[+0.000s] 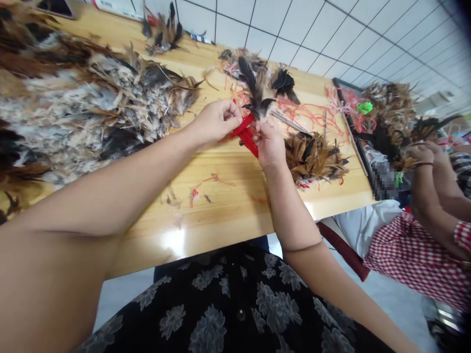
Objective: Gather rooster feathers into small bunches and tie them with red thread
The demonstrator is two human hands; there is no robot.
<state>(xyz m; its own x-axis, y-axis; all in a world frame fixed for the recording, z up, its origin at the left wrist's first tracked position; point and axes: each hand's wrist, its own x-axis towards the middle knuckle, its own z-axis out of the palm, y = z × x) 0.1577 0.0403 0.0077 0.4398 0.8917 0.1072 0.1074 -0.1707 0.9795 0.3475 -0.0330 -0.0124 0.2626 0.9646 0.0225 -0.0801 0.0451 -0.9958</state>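
Both grips pinch red string (246, 133), dark feather tuft (257, 93)

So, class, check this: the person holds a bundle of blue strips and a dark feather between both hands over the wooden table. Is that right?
Not quite. In the head view, the strips are red, not blue. The left hand and right hand do hold them with a dark feather over the wooden table.

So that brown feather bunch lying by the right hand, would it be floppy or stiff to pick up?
The brown feather bunch would probably feel very light and soft: its plumes fan out loosely. It likely holds together, since red string shows at its base. Pushed, it would probably slide on the smooth wooden table, not roll.
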